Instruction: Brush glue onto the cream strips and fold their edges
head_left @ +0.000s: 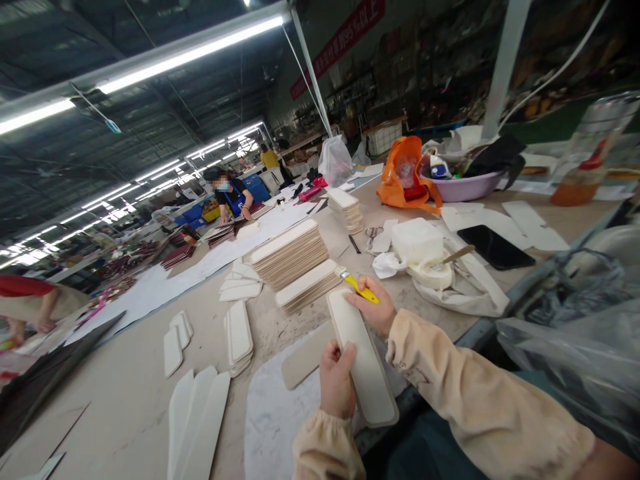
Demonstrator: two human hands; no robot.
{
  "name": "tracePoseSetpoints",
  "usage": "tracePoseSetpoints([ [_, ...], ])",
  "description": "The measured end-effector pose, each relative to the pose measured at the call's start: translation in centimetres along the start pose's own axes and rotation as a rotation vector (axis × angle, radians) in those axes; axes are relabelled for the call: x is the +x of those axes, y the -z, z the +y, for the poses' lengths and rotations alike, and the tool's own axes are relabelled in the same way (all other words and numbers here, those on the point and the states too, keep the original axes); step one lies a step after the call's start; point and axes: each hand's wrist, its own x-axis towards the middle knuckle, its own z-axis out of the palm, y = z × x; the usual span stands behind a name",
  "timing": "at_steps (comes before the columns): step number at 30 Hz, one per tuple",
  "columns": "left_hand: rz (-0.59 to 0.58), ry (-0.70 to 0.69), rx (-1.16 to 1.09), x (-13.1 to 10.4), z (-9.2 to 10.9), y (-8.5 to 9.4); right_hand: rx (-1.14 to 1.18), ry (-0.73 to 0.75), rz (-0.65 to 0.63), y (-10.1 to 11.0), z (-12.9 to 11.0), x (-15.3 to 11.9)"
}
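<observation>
A long off-white panel (364, 367) with rounded corners is held tilted over the table's near edge. My left hand (337, 380) is closed on its left side, the thumb lying on its face. At its upper end, my right hand (375, 303) is closed around a yellow-handled brush (361, 287), with fingers also on the panel. The brush's bristles point up and left, near a low stack of like panels (309, 283). Beneath my hands, a grey-beige panel (305, 357) lies on a white sheet (273, 417).
A taller panel stack (289, 250) stands behind. Loose white strips (200, 420) lie at left. To the right are a tape roll (433, 272), a black phone (495, 247), an orange bag (407, 175) and a purple basin (465, 187). A masked co-worker (233, 197) works farther off.
</observation>
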Motion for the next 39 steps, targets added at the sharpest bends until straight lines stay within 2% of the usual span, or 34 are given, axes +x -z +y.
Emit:
tracePoseSetpoints([
  [4,-0.121,0.141,0.072,-0.8,-0.6,0.4,-0.077,0.037,0.117,0.3,0.0,0.4],
  [7,-0.159,0.234,0.143,-1.6,-1.7,1.0,-0.112,0.042,0.191,0.7,0.0,0.8],
  [9,-0.154,0.251,0.18,-1.9,-2.3,1.8,-0.155,0.055,0.201,1.0,0.1,1.1],
  [11,-0.131,0.209,0.226,-1.8,-2.1,3.0,-0.279,0.08,0.181,1.5,0.2,1.3],
  [14,-0.031,0.074,0.395,-0.6,-0.1,5.9,-0.606,0.105,0.116,2.1,0.3,1.5],
  [18,0.125,-0.115,1.009,1.9,4.2,10.6,-0.905,0.041,-0.096,1.9,0.7,1.0],
  [21,0.24,-0.17,1.201,3.4,6.2,12.2,-1.042,0.018,-0.205,1.2,1.2,0.3],
  [22,0.269,-0.215,1.242,3.7,6.3,11.9,-1.078,0.015,-0.231,1.0,1.5,0.1],
  [24,0.266,-0.363,1.409,4.0,5.2,10.2,-1.132,-0.003,-0.273,0.6,1.8,-0.1],
  [26,0.139,-0.508,1.624,4.0,2.9,7.4,-1.178,-0.019,-0.294,0.5,2.1,-0.2],
  [28,0.005,-0.565,1.735,4.0,0.0,4.4,-1.219,-0.025,-0.292,0.6,2.2,-0.2],
  [31,-0.029,-0.535,1.772,4.2,-3.3,1.5,-1.27,-0.029,-0.278,0.8,2.3,-0.2],
  [34,-0.058,-0.486,1.756,4.2,-4.2,1.4,-1.305,-0.013,-0.294,1.2,2.5,-0.1],
  [39,-0.09,-0.392,1.733,2.7,-2.3,4.5,-1.32,-0.037,-0.315,1.5,2.8,0.3],
])
